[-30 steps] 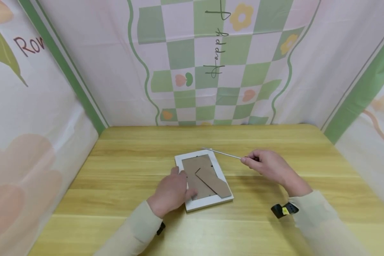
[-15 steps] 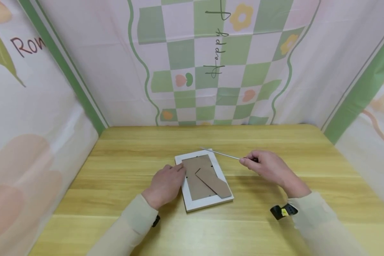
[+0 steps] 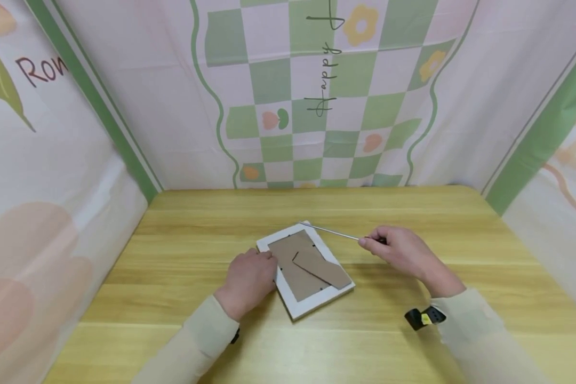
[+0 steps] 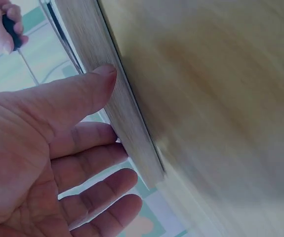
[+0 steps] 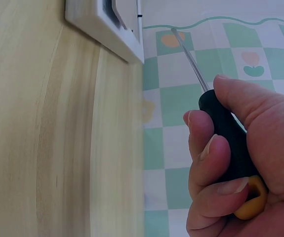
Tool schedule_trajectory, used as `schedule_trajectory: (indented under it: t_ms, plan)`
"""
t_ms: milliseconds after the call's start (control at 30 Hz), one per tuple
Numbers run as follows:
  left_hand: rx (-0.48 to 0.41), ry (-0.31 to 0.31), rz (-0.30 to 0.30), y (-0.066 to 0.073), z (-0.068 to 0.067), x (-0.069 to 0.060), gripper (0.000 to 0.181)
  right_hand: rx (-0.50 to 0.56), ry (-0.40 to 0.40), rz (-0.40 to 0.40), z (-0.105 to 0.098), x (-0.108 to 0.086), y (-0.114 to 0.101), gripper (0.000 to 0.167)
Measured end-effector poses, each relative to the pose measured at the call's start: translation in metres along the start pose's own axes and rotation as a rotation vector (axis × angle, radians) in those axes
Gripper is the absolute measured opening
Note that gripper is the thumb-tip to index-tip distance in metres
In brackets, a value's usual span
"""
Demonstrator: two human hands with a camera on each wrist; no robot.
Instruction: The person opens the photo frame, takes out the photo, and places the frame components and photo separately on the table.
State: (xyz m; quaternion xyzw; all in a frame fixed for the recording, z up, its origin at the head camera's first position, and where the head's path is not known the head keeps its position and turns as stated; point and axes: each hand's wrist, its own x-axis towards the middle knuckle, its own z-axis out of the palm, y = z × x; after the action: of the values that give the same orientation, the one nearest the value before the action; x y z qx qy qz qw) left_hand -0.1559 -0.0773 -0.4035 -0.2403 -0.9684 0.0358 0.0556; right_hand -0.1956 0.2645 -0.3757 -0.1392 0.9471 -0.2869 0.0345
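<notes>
Turned slightly anticlockwise since the earlier frame, the white rectangular picture frame [image 3: 319,300] lies back side up on the light wood-grain desk [image 3: 197,224], its front hidden. Its brown board backing [image 3: 297,280] carries a flat brown stand leg [image 3: 328,271]; small dark marks sit around the backing, too small to make out.

Bare and cuffed in cream, the left hand [image 3: 248,280] grasps the frame's left edge. From the head view its thumb is hidden; the left wrist view shows it on the narrow side face, while the forefinger's tip disappears behind the rim and the last two fingers extend loosely.

Clasped in the right hand [image 3: 405,253] is a screwdriver with a dark handle, yellow end and slim metal shaft [image 5: 238,148], the grip partly covered by curled fingers. From the head view its tip overlaps the frame's far corner, but the right wrist view, where the frame is cut off at the top, shows it apart. One black wrist strap [image 3: 424,317] hangs by the right cuff; the left one is mostly concealed.
</notes>
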Motion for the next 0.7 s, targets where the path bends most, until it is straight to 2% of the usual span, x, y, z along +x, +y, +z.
schedule_trajectory:
  t_ms: [233,533,700]
  plan:
    - [0.043,0.07,-0.019,0.005,0.001,-0.003,0.029,0.001,0.0,0.001,-0.001,0.0,0.0,0.041]
    - [0.208,0.285,0.03,0.014,0.003,-0.008,0.042,0.009,0.0,0.007,0.0,-0.001,0.0,0.042]
    - [0.299,0.36,0.044,0.018,0.006,-0.009,0.049,0.01,0.001,0.005,0.0,-0.001,0.0,0.042]
